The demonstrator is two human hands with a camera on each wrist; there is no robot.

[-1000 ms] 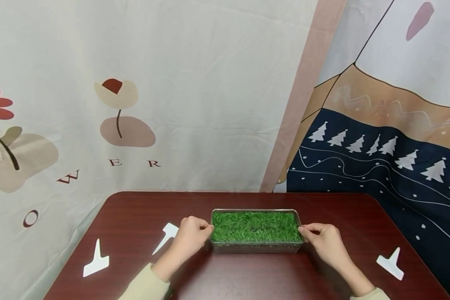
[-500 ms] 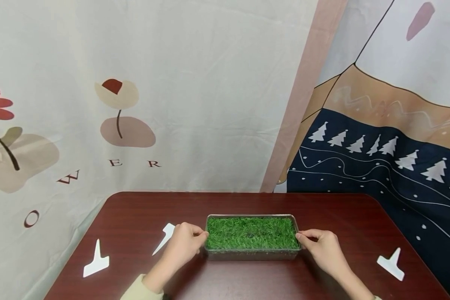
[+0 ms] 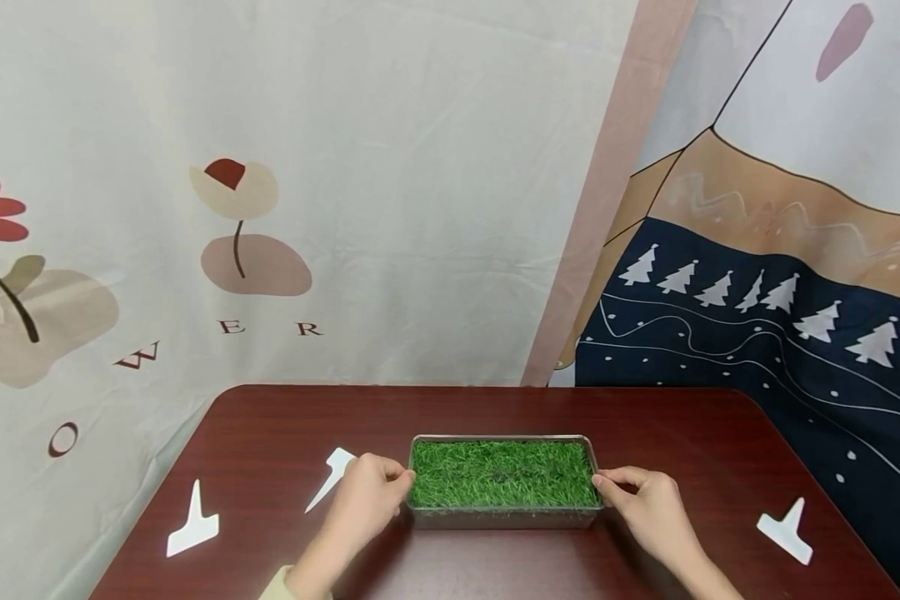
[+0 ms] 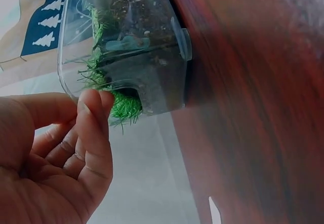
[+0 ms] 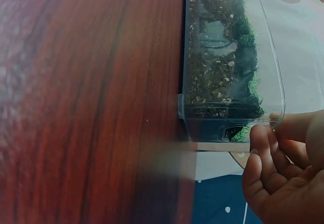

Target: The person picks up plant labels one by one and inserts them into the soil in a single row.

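Note:
A clear plastic box (image 3: 504, 519) stands on the table, with green grass (image 3: 502, 473) on top and dark, speckled soil (image 5: 212, 72) under it. My left hand (image 3: 369, 493) pinches the box's rim at its left end between thumb and fingertips. At the opposite end my right hand (image 3: 648, 504) pinches the rim in the same way. In the left wrist view, the left fingertips (image 4: 93, 100) are right at the rim, beside a cut-out in the end wall. A white T-shaped plant label (image 3: 333, 477) lies behind my left hand, partly covered by it.
Another white T-shaped label (image 3: 193, 525) lies at the table's left, and one more white label (image 3: 787, 532) at its right. Behind the dark red wooden table (image 3: 495, 575) hangs a pale printed curtain (image 3: 420, 208), with a navy tree-patterned cloth (image 3: 720, 333) to the right.
Both hands have moved the box toward me and slightly left, keeping their pinch on its rim. The labels have stayed where they were.

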